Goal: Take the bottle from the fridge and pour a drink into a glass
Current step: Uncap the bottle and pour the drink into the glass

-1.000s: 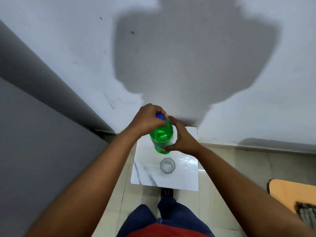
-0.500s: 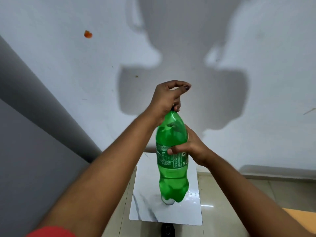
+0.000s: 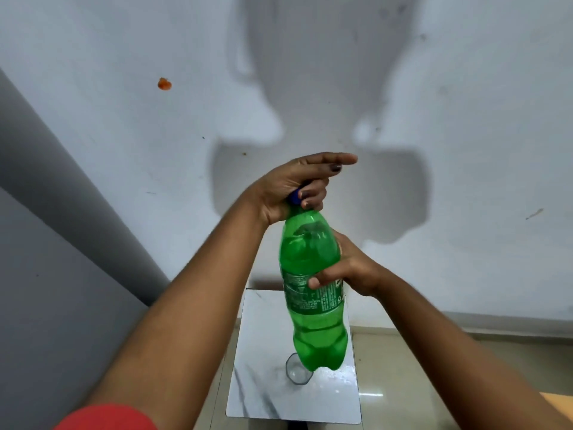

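Cap coming off: bottle out of the fridge, nothing poured yet.

The green bottle (image 3: 311, 287) is held upright in the air above the small marble-topped bench (image 3: 263, 395); the right hand (image 3: 350, 268) has its grip wrapped around the label, while the left hand (image 3: 297, 187) pinches the blue cap (image 3: 294, 198), apparently twisting it. The glass (image 3: 297, 373) stands empty, partly hidden behind the bottle's base. Uncapping and pouring seem to remain. The bench is narrow with edges close to the glass; open wall ahead leaves room for tilting.

Left hand (image 3: 290, 187) hides most of cap (image 3: 294, 197); bottle (image 3: 313, 290) covers glass (image 3: 297, 372) rim
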